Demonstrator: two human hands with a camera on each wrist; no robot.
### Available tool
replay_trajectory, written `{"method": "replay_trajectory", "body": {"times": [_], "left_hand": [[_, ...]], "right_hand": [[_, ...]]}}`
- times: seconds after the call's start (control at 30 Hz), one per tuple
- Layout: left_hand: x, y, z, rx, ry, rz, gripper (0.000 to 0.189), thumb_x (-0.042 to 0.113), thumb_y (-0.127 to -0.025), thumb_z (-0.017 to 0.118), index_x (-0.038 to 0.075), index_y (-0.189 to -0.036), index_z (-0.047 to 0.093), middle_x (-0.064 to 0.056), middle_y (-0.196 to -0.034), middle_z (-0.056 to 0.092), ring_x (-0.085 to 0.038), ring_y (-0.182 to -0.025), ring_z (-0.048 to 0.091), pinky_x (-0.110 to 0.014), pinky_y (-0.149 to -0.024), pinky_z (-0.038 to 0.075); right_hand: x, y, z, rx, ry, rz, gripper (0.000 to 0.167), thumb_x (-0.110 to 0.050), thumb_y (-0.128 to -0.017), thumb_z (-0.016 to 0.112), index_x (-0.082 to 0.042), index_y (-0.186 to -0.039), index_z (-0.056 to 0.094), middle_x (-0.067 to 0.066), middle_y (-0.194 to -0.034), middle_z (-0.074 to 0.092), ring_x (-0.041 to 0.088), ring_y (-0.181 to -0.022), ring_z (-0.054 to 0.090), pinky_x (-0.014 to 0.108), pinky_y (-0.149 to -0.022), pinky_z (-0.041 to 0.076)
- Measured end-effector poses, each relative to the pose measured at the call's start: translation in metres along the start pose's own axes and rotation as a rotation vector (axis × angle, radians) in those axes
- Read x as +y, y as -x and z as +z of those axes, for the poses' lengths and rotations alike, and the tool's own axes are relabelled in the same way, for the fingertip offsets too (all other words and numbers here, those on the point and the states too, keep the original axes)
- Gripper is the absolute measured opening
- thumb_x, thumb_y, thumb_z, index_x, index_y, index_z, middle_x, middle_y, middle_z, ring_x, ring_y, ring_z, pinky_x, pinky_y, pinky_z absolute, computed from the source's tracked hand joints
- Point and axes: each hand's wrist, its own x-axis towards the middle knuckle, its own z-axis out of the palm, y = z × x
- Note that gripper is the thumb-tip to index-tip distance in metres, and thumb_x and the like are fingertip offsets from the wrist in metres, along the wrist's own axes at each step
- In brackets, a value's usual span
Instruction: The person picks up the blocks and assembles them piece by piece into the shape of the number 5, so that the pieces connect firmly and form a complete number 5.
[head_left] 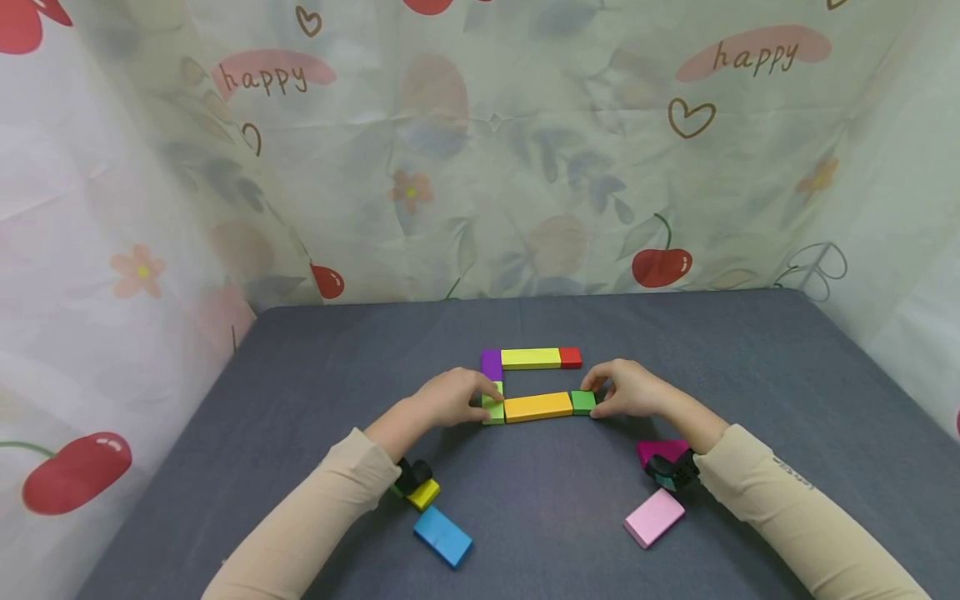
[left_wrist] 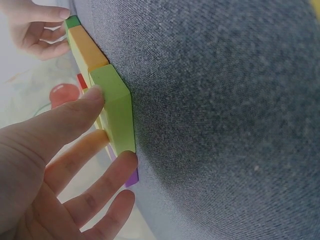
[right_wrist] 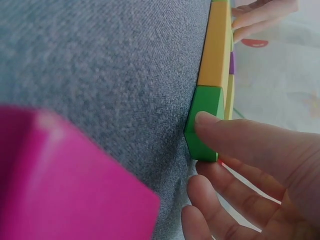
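Observation:
My left hand (head_left: pixel 450 395) holds the light green block (left_wrist: pixel 116 107) at the left end of the front row, its thumb on the near face and other fingers at its side and back. Opposite it, my right hand (head_left: pixel 630 388) pinches the dark green block (right_wrist: pixel 204 142) at the row's right end. Between these two lies an orange block (head_left: pixel 538 407), touching both. Behind the light green block a purple block (head_left: pixel 491 364) runs back to a yellow-green block (head_left: pixel 531 359), which ends in a red block (head_left: pixel 571 357).
Near my left wrist lie a yellow block (head_left: pixel 424 495) and a blue block (head_left: pixel 443 536). By my right wrist are a magenta block (head_left: pixel 660 452), partly hidden, and a pink block (head_left: pixel 655 517). The grey cloth-covered table (head_left: pixel 360 350) meets a printed curtain (head_left: pixel 495 200) behind.

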Motion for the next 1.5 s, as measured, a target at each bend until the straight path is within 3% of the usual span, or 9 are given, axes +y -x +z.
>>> {"method": "replay_trajectory", "body": {"times": [1.0, 1.5], "left_hand": [[0.0001, 0.0005, -0.0004, -0.003, 0.005, -0.006, 0.03, 0.018, -0.084, 0.069, 0.017, -0.114, 0.068, 0.0, -0.119, 0.066, -0.017, -0.109, 0.059, -0.035, -0.094, 0.047], [-0.0016, -0.0005, 0.001, -0.002, 0.007, -0.009, 0.031, 0.018, -0.084, 0.069, 0.017, -0.115, 0.068, 0.0, -0.119, 0.065, -0.017, -0.11, 0.059, -0.036, -0.095, 0.046]], "right_hand": [[0.0003, -0.0008, -0.002, -0.021, -0.01, 0.017, 0.032, -0.013, -0.076, 0.076, -0.004, -0.105, 0.065, 0.014, -0.102, 0.065, 0.016, -0.075, 0.056, 0.025, -0.064, 0.047], [0.0033, 0.0031, -0.0095, -0.015, -0.017, -0.005, 0.034, -0.014, -0.077, 0.074, -0.002, -0.108, 0.065, 0.015, -0.105, 0.065, 0.018, -0.084, 0.06, 0.032, -0.074, 0.052]]}}
